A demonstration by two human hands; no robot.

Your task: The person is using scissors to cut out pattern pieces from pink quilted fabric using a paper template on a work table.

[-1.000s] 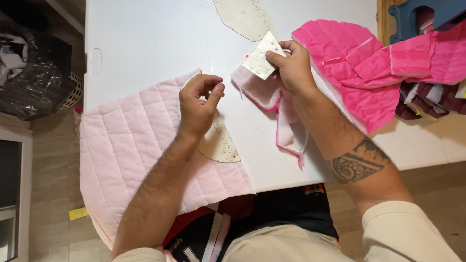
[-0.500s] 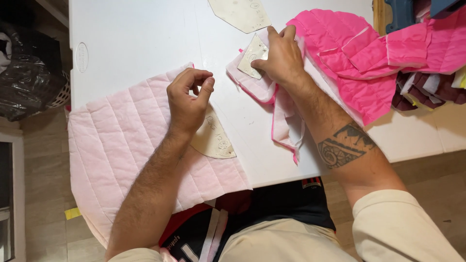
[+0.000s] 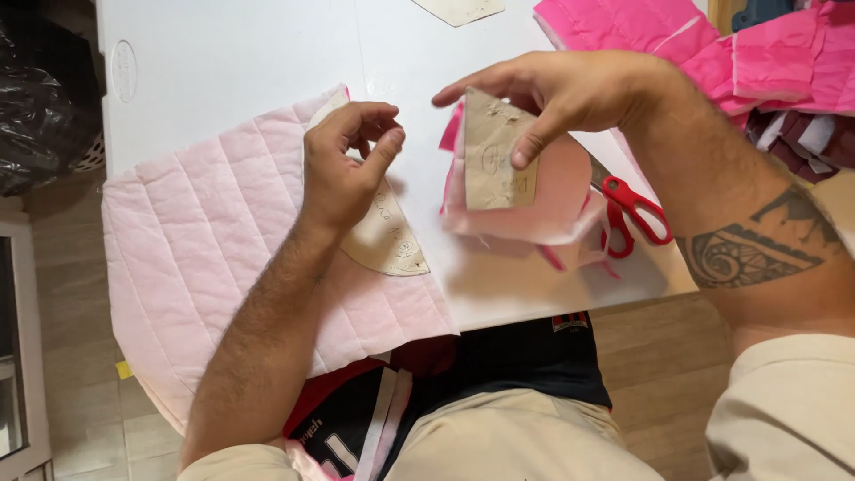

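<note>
Right hand (image 3: 570, 93) pinching beige paper pattern (image 3: 499, 160) against pale pink cut pieces (image 3: 543, 200), lifted over white table (image 3: 249, 53). Left hand (image 3: 347, 165) curled, grasping nothing visible, resting on quilted pink fabric (image 3: 205, 249). Keeping edges aligned, gripping firmly; red scissors (image 3: 632, 209) lying just beside.

A faint oval emblem (image 3: 124, 70), pressed into the white tabletop, lies well to the left of the left hand (image 3: 343, 169). A small rectangular red-and-white cloth tag (image 3: 568, 322) sits on the dark shirt hem, below the right hand (image 3: 557, 93). That hand pinches a tan, pen-marked card piece (image 3: 499, 165), label-like in shape.
</note>
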